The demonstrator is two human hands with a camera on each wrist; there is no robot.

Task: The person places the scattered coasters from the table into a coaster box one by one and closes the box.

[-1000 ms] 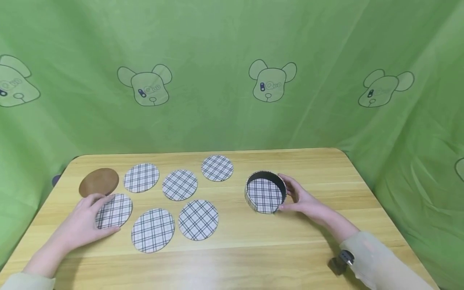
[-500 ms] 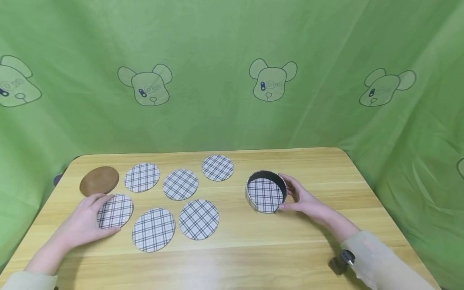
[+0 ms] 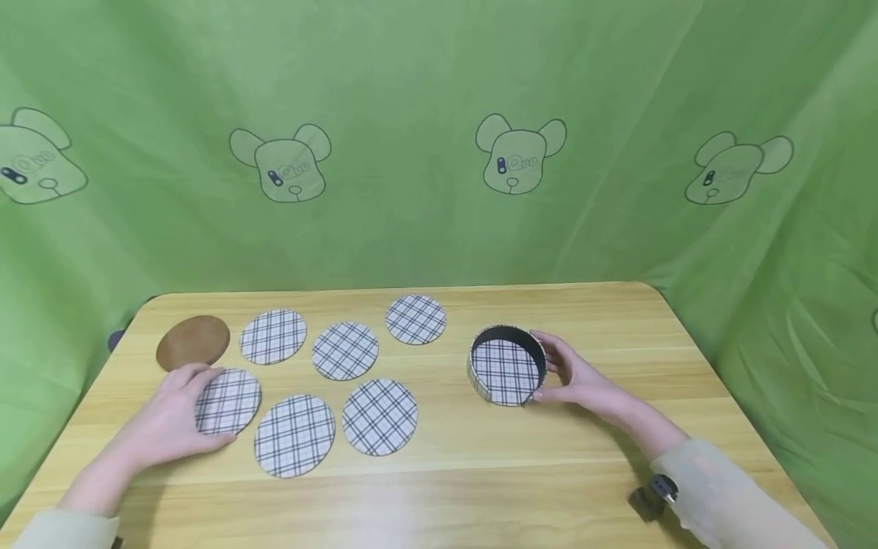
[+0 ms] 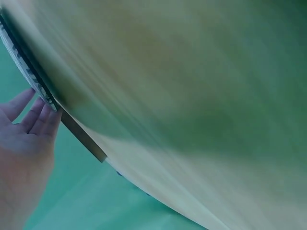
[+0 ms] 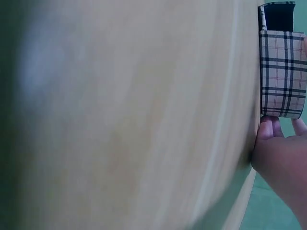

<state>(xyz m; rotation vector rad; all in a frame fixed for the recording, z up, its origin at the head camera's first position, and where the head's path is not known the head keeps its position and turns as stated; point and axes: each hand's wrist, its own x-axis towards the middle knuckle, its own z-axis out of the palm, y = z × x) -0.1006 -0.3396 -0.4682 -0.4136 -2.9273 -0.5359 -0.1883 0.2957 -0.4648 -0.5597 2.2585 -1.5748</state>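
Note:
In the head view my left hand spans the left side of a round plaid coaster, thumb at its near edge and fingers at its far edge. The left wrist view shows my fingertips at the rim of that coaster, seen edge-on. On the right, my right hand grips the side of a round plaid coaster holder with a dark inner wall. A plaid disc fills the holder's bottom. In the right wrist view, fingers curl around the plaid wall of the holder.
More plaid coasters lie flat and apart, among them one beside the left hand, one mid-table and one at the back. A brown disc lies behind the left hand. A green curtain hangs beyond the wooden table.
The left hand and its coaster have shifted slightly right, relative to the other coasters. The right hand keeps its hold on the holder. The head view has also drifted a little.

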